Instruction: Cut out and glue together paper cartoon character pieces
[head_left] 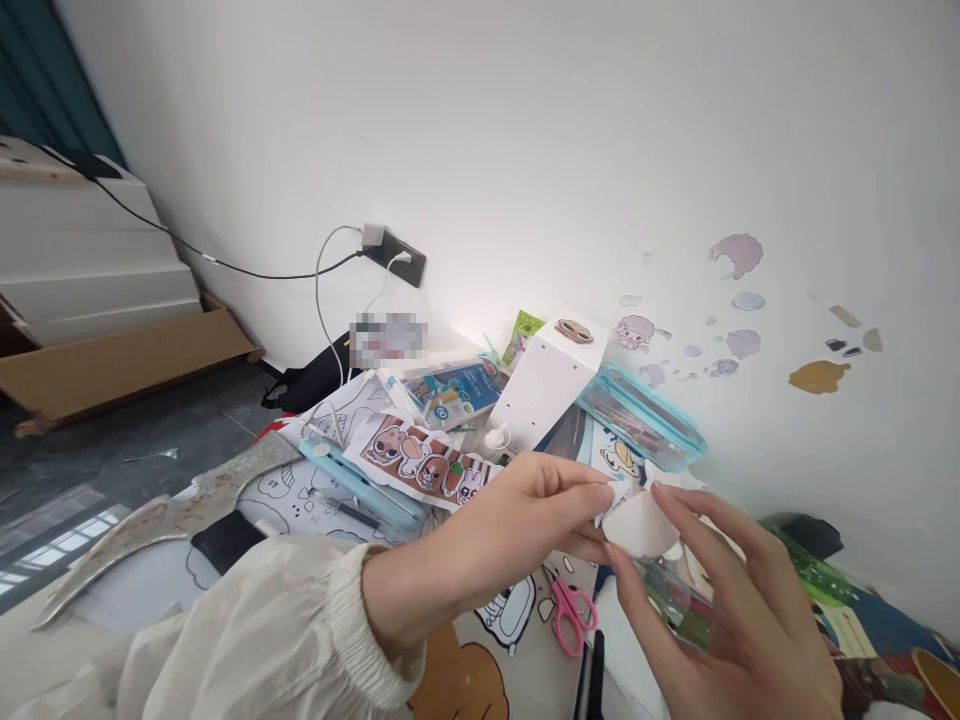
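Two hands meet over the bench (pixel 536 675), and the step in hand seems to be working a white paper piece (pixel 641 528) between them; peeling or folding, I cannot tell. The next move likely calls for light, even pressure, since the paper looks thin. The left hand (pixel 536 497) reaches in from eight o'clock, fingers pinched on the paper's near edge. The right hand (pixel 757 600), angled in from five o'clock, grips it between thumb and fingers. Pink scissors (pixel 562 628) lie at seven o'clock from the paper.
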